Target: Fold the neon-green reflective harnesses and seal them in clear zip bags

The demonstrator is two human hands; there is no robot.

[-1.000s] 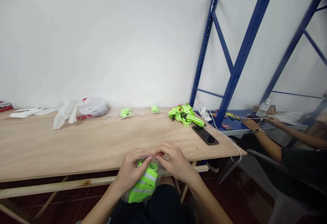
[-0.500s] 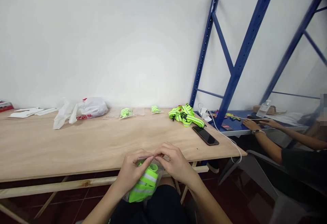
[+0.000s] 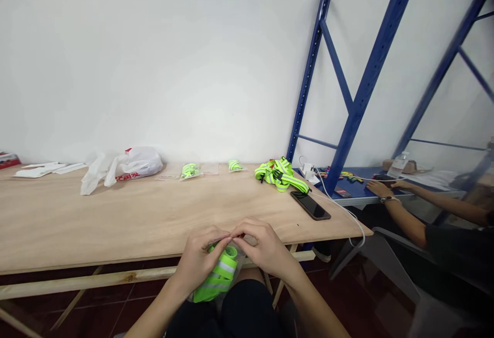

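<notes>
Over my lap, just off the table's front edge, hangs a clear plastic bag (image 3: 238,262) with a folded neon-green reflective strap (image 3: 219,276) inside. My left hand (image 3: 203,253) pinches the bag's top edge between thumb and fingers. Beside it, my right hand (image 3: 260,245) pinches the same edge, and the fingertips of both hands meet there. The hands partly cover the bag's upper part, so I cannot tell whether its mouth is closed.
On the wooden table (image 3: 116,219) are bagged green straps (image 3: 190,170), a loose strap pile (image 3: 281,173), a phone (image 3: 311,205), a white plastic bag (image 3: 141,162) and white papers (image 3: 38,170). A blue rack (image 3: 358,91) stands right, near a co-worker's hands (image 3: 380,189) at a blue table.
My right fingertips have moved slightly left, up against my left fingertips along the bag's top edge. The bag has shifted a little left and up.
</notes>
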